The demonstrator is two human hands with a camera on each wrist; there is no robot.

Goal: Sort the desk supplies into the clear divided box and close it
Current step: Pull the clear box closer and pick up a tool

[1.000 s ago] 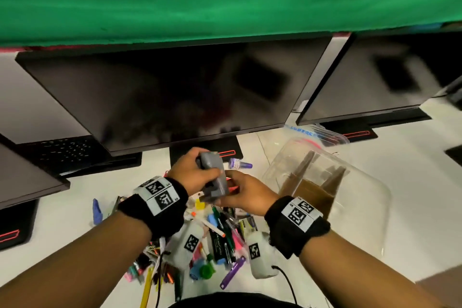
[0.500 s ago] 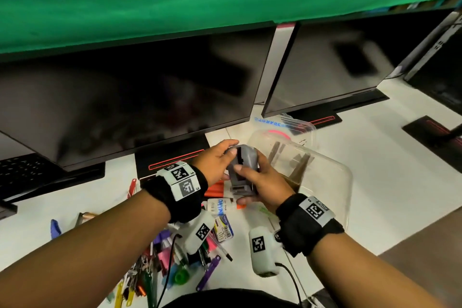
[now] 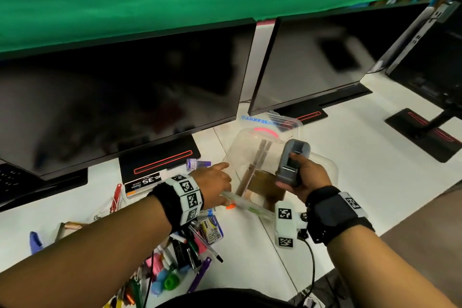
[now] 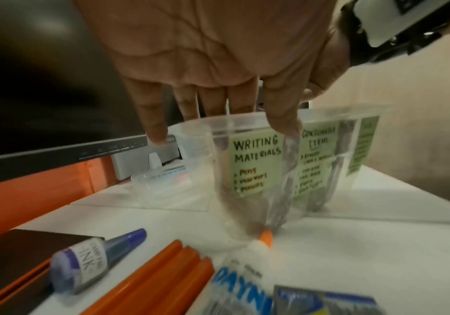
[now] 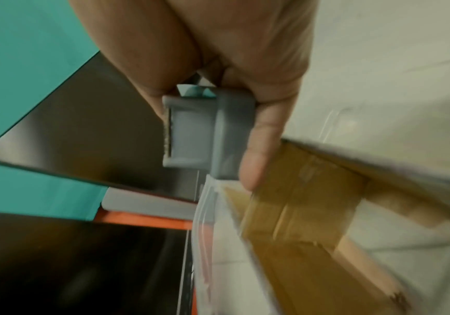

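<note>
**Gray stapler on its way into the box**

The right hand (image 3: 303, 177) holds a gray stapler (image 3: 293, 165) up over the clear divided box (image 3: 322, 165); the fingers wrap round its back and the thumb lies on its front, so it cannot slip; it stands almost upright, nose up, not yet inside any part of the box.

The left hand (image 3: 212, 185) holds nothing; its fingers are straight and reach to the near wall of the box; from the left wrist view the fingertips (image 4: 285, 125) sit at the rim, and I think they are there to keep the light box from sliding; I cannot tell how hard they press.

The box stands open on the white counter (image 3: 362, 157); brown card walls (image 3: 260, 157) split it into parts; green labels (image 4: 256, 164) stick to the front wall; one says "writing materials" and the next says "consumable items", and a third is too blurry to read; the labels tell which part each thing goes in, and I guess the stapler goes in neither of those two.

The lid (image 3: 275, 122) lies behind the box, near the screens, out of the way for now.

A heap of pens and markers (image 3: 180, 257) waits on the counter by the left arm, with an ink bottle (image 4: 89, 262) and a glue bottle (image 4: 245, 270); so most of the sorting is not done.
</note>
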